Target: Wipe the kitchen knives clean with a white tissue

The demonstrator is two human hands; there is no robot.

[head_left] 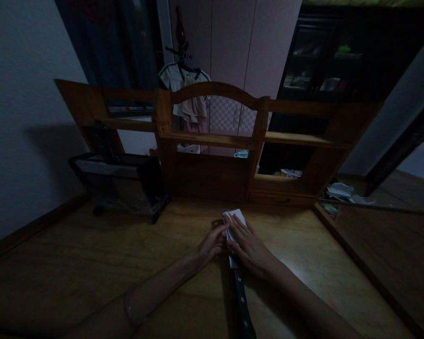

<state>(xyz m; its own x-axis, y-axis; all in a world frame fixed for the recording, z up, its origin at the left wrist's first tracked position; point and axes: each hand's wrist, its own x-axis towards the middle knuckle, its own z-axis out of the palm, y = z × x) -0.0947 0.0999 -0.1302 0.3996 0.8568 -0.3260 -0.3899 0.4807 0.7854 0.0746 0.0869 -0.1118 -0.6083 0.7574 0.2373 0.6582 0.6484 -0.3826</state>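
A knife lies lengthwise on the wooden table, its black riveted handle (242, 301) pointing toward me. Folded white paper (237, 215), perhaps tissue, covers most of the blade (234, 262); a strip of pale metal shows near the handle. My right hand (249, 242) rests flat over the paper, fingers stretched toward its far end. On the other side, my left hand (214, 241) has its thumb and curled fingers closed at the left edge of the wrapped blade. The undersides of those fingers are hidden.
A wooden shelf unit (212, 139) stands along the table's back edge. At the left is a dark-framed box-like stand (122, 183) with clear plastic about it. The table's right edge has a raised strip (356, 263). Clothes (189, 94) hang beyond the shelf, in dim light.
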